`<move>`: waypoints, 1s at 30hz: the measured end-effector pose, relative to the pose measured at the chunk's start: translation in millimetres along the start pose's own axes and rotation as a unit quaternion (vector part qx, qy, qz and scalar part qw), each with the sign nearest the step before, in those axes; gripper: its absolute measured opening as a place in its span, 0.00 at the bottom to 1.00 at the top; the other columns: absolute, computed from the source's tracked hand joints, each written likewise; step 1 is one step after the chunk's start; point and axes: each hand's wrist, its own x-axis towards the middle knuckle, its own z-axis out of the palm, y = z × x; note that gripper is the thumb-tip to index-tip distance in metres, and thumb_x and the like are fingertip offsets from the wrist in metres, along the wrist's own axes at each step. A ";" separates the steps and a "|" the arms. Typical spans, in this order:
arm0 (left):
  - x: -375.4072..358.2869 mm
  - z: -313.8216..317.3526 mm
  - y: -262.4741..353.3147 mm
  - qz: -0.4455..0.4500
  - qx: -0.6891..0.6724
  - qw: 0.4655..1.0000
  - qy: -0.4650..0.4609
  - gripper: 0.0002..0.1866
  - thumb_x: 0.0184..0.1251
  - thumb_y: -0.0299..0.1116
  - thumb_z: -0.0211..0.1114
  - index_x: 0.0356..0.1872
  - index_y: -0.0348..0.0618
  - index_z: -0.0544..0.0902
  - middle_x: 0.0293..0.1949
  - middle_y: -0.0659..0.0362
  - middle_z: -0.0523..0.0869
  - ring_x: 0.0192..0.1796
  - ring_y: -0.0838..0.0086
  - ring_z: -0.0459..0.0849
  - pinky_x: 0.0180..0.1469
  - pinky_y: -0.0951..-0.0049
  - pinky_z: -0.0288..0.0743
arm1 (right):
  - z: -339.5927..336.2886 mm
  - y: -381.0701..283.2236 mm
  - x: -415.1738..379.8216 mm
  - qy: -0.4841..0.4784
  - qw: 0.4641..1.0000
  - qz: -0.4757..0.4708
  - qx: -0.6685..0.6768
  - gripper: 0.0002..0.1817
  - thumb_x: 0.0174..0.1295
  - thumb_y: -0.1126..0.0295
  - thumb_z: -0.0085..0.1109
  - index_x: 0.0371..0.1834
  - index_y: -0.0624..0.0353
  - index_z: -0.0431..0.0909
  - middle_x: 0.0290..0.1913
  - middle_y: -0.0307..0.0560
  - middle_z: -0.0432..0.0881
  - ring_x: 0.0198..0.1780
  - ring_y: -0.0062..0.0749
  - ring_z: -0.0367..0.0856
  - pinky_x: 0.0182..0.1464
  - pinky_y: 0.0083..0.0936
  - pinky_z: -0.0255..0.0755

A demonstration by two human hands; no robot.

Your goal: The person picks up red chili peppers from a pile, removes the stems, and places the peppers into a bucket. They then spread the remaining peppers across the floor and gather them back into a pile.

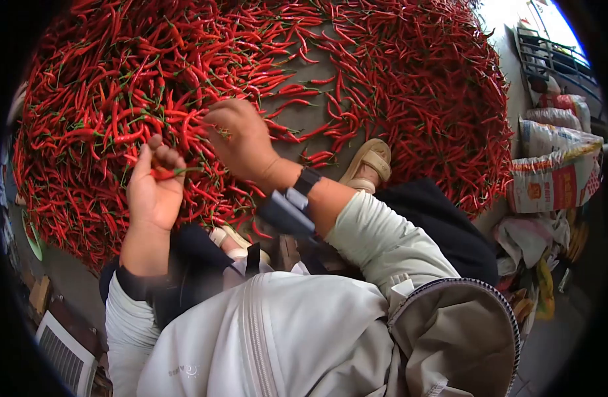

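Observation:
My left hand [153, 198] is turned palm up at the near edge of the chili heap, its fingers curled around a red chili pepper [164, 174] whose green stem points right. To the right of it, my right hand [243, 139] hovers over the peppers with its back up and its fingers bent inward. Motion blurs those fingertips, and what they hold is hidden. Red chili peppers [86, 73] with green stems lie thickly under and beyond both hands.
A second mass of red chilies [443, 99] spreads to the right, past a strip of grey floor [297, 119]. My sandalled foot [370, 165] rests beside it. Printed sacks [555, 178] stand at the right edge. A white slatted panel [64, 351] is at lower left.

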 end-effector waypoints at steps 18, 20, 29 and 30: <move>-5.9 19.7 -3.6 -0.005 0.092 0.995 -0.045 0.12 0.70 0.40 0.49 0.43 0.43 0.75 0.19 0.69 0.67 0.21 0.85 0.65 0.28 0.81 0.65 | -175.6 172.6 -34.0 -0.315 0.758 0.152 -0.551 0.18 0.49 0.65 0.56 0.46 0.47 0.75 0.62 0.44 0.65 0.60 0.43 0.65 0.55 0.49 0.62; -7.1 19.5 -2.9 -0.002 0.090 0.995 -0.046 0.12 0.70 0.39 0.50 0.42 0.43 0.75 0.20 0.69 0.67 0.21 0.84 0.65 0.28 0.80 0.65 | -205.5 187.5 -30.6 -0.338 0.679 0.198 -0.621 0.15 0.50 0.63 0.57 0.42 0.49 0.77 0.56 0.43 0.70 0.54 0.40 0.71 0.52 0.41 0.66; -12.1 29.9 -1.3 -0.011 0.108 0.993 -0.046 0.10 0.71 0.39 0.48 0.41 0.46 0.74 0.15 0.71 0.61 0.17 0.87 0.59 0.25 0.83 0.61 | -139.9 190.6 -3.2 -0.221 0.822 -0.014 -0.525 0.15 0.47 0.68 0.54 0.42 0.48 0.77 0.45 0.39 0.76 0.55 0.34 0.68 0.53 0.40 0.60; -11.5 30.6 -1.4 -0.010 0.109 0.993 -0.046 0.10 0.71 0.39 0.48 0.41 0.46 0.74 0.15 0.71 0.61 0.17 0.87 0.59 0.25 0.83 0.61 | -105.4 168.6 2.5 -0.211 0.849 -0.016 -0.484 0.18 0.47 0.70 0.53 0.45 0.50 0.75 0.49 0.39 0.75 0.57 0.36 0.67 0.53 0.41 0.60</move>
